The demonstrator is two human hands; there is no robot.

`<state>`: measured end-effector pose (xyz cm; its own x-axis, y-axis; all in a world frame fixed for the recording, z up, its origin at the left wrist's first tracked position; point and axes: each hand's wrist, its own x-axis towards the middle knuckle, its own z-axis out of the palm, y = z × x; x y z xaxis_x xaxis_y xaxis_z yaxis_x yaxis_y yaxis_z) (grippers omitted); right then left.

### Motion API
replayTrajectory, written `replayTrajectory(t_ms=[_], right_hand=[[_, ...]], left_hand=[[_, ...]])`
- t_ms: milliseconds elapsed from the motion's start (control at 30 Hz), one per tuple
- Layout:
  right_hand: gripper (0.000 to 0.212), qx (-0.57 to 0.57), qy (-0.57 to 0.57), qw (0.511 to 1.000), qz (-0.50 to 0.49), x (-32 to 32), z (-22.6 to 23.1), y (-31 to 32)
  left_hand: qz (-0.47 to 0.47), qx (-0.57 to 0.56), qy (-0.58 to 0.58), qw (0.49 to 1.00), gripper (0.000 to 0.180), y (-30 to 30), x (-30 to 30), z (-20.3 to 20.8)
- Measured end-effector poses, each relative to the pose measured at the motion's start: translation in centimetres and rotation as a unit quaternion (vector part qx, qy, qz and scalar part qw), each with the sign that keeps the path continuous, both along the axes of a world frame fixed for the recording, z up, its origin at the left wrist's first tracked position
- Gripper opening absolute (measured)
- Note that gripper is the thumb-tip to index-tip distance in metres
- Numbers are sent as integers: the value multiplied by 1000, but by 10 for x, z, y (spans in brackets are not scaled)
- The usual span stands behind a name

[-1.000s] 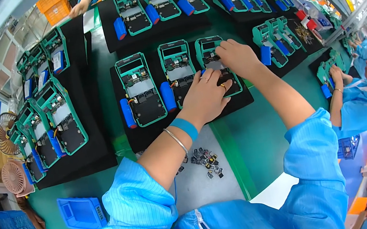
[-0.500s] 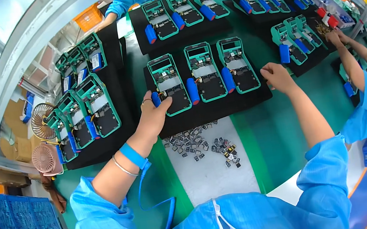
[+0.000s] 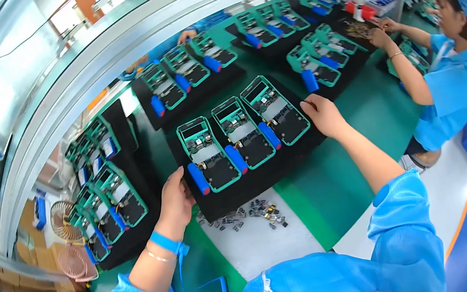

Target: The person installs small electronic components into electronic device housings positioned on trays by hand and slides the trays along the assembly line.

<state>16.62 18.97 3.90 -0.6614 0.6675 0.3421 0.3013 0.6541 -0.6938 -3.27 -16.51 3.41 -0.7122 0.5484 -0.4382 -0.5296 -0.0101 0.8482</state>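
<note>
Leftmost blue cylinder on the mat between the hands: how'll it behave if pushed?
The blue cylinder would probably roll, given its round sides. Thin wires beside it seem to join the green-framed unit, so they'd likely limit travel; hard pushes might strain them.

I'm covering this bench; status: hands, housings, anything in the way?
Left hand at left edge of black mat, right hand at right edge; grips unclear. Three open green housings on mat, blue cylinders alongside. Loose components along near edge.

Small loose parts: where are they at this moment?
In the head view, the small loose parts lie below centre on the pale strip, by the near edge of the black mat, to the right of the left hand.
</note>
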Motion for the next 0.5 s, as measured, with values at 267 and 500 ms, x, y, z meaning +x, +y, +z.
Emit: replayTrajectory(t_ms=[267, 500], right_hand=[[25, -75, 44, 994, -59, 160, 20, 25], [22, -89, -5, 989, -120, 252, 1, 63]], left_hand=[[-155, 37, 11, 987, 56, 30, 97, 29], [-255, 79, -76, 961, 60, 68, 171, 7]])
